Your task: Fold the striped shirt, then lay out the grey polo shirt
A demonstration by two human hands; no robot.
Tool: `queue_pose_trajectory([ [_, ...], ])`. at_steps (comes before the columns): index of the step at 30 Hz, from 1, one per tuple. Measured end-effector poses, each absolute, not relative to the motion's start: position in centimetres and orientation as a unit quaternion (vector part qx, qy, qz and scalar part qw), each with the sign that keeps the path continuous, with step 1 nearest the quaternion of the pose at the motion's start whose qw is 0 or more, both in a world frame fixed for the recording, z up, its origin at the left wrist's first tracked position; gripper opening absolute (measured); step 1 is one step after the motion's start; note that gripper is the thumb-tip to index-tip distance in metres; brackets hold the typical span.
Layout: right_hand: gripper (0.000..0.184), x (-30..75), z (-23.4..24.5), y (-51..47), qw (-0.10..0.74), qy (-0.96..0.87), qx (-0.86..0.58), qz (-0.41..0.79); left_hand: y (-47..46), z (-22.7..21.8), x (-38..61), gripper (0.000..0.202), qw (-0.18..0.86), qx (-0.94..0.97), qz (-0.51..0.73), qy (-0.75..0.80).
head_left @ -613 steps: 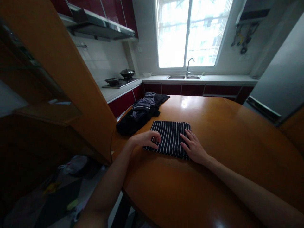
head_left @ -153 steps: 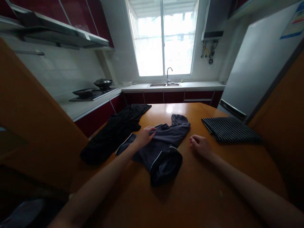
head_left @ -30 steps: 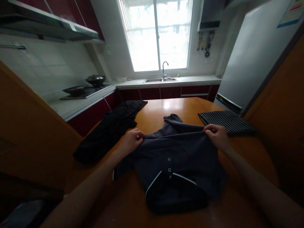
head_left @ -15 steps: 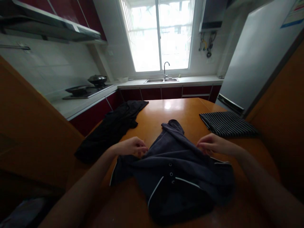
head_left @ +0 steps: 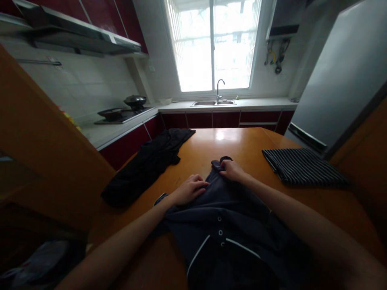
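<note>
A dark navy shirt (head_left: 229,229) with white piping and white buttons lies spread on the wooden table (head_left: 248,145), its collar toward me. My left hand (head_left: 190,189) rests on the shirt's far left part, fingers bent down onto the cloth. At the shirt's far end my right hand (head_left: 231,170) pinches a bunched bit of the fabric. A folded black-and-white striped cloth (head_left: 304,167) sits at the right of the table. A black garment (head_left: 151,161) lies loose at the left, hanging over the table's edge.
Behind the table runs a counter with a sink and tap (head_left: 219,90) under a bright window. A stove with a wok (head_left: 134,100) stands at the left. A grey fridge (head_left: 338,80) is at the right, a wooden panel (head_left: 45,149) close on my left.
Both hands have let the shirt's lifted edge down and moved forward and inward. The right hand has crossed to the bunched far end; the shirt now lies flatter and closer to me.
</note>
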State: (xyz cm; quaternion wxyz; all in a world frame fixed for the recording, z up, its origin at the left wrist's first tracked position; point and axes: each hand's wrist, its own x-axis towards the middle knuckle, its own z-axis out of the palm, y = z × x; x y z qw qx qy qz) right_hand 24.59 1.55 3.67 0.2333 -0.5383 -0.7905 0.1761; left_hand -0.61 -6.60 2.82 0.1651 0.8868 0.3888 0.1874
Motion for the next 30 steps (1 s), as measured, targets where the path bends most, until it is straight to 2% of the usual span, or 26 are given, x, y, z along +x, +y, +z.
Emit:
queue_pose_trajectory([
  [4,0.011,27.0,3.5,3.0,0.337,-0.717,-0.546,0.273,-6.8,2.9,-0.7,0.032,0.174,0.886,0.186,0.388],
  [7,0.018,31.3,3.7,3.5,0.442,-0.626,-0.564,0.308,-6.4,3.0,-0.8,0.031,0.188,0.881,0.191,0.389],
  [9,0.025,34.2,3.4,3.4,0.475,-0.577,-0.598,0.289,-5.2,3.2,-0.7,0.030,0.218,0.875,0.180,0.393],
  [11,0.030,36.4,2.9,3.0,0.465,-0.565,-0.639,0.239,-3.0,3.4,-0.3,0.029,0.242,0.861,0.167,0.414],
  [16,0.039,38.9,1.6,2.2,0.365,-0.616,-0.688,0.116,4.3,3.6,2.9,0.033,0.226,0.844,0.160,0.460],
  [19,0.029,39.1,1.7,3.0,0.300,-0.633,-0.706,0.109,6.8,3.9,5.1,0.022,0.239,0.861,0.091,0.440],
  [21,0.022,38.9,2.0,4.1,0.278,-0.630,-0.713,0.132,7.4,4.1,5.9,0.012,0.258,0.874,0.044,0.410],
  [23,0.022,38.5,2.3,5.4,0.288,-0.615,-0.711,0.184,7.7,4.5,5.9,0.007,0.258,0.882,0.026,0.394],
  [28,0.022,37.6,3.4,8.9,0.287,-0.575,-0.648,0.407,10.3,7.1,3.7,0.008,0.285,0.834,0.033,0.472],
  [30,0.030,37.5,4.3,10.6,0.321,-0.572,-0.619,0.432,12.6,9.0,2.2,0.011,0.283,0.799,0.065,0.526],
])
